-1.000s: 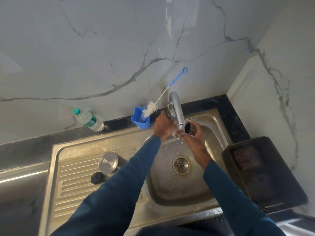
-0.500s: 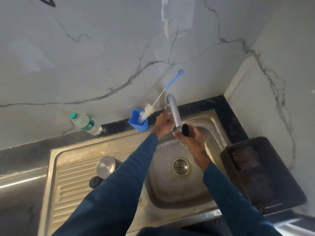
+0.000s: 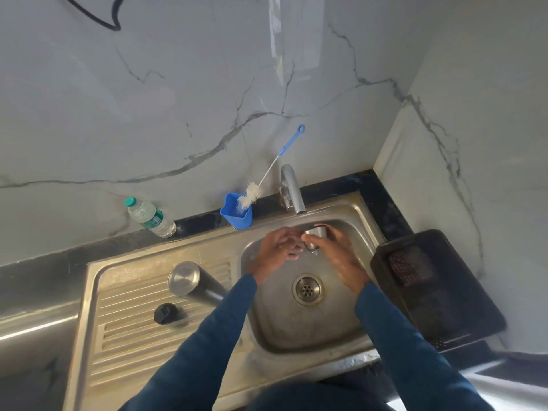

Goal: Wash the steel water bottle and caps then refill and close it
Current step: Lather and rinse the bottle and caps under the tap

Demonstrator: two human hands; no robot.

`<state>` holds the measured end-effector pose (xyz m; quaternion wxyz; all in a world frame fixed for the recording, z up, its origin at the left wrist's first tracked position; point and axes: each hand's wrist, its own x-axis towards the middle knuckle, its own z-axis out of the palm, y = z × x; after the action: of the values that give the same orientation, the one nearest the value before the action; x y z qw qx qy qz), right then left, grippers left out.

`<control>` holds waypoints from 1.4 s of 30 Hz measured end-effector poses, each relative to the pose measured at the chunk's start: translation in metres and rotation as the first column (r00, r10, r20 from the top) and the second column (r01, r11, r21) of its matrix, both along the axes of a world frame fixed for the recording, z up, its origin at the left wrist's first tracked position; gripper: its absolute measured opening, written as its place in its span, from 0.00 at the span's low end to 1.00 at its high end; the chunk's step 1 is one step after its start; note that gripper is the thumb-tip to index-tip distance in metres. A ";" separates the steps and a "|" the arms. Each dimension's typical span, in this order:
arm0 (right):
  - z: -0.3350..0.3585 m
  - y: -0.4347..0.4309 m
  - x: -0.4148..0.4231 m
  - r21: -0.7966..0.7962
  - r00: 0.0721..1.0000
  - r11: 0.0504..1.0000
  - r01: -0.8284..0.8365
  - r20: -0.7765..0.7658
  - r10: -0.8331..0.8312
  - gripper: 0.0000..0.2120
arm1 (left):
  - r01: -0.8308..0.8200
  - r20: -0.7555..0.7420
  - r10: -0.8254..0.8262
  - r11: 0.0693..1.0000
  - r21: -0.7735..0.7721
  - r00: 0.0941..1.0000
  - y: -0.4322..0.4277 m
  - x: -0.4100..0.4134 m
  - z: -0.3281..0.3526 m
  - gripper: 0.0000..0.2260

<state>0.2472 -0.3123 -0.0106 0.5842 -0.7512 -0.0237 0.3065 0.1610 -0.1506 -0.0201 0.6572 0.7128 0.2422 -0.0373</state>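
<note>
Right hand (image 3: 341, 256) holds cap (image 3: 315, 237) — left hand (image 3: 278, 247) touching.

Dim, soft daylight; wall glare, wide-angle bending, slight blur.

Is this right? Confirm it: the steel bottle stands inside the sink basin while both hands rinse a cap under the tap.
Not quite. The head view shows the steel bottle on the ribbed drainboard, left of the basin. Both hands do rinse a cap under the tap.

Over the sink basin (image 3: 311, 330), below the tap (image 3: 293, 191), the right hand (image 3: 341, 256) grips a steel cap (image 3: 315, 234) while the left hand (image 3: 278, 247) touches it, fingers loosely bent.
</note>
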 end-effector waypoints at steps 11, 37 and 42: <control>0.043 -0.013 -0.014 -0.350 0.937 0.925 -0.149 0.250 0.246 0.25 | 0.138 0.029 -0.158 0.926 0.351 0.987 -0.016 -0.037 0.028 0.09; 0.036 0.016 -0.100 -0.300 0.827 0.948 0.104 0.555 0.085 0.28 | 0.067 0.093 -0.190 0.697 0.714 0.977 -0.011 -0.086 0.051 0.14; 0.033 0.030 -0.108 -0.307 0.725 0.944 0.120 0.676 0.128 0.26 | 0.064 0.110 -0.200 0.702 0.709 0.974 -0.011 -0.091 0.049 0.17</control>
<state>0.1388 -0.2819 0.0229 0.3986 -0.8975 -0.1886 0.0069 0.0704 -0.1618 0.0292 0.3523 0.9243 0.1265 0.0744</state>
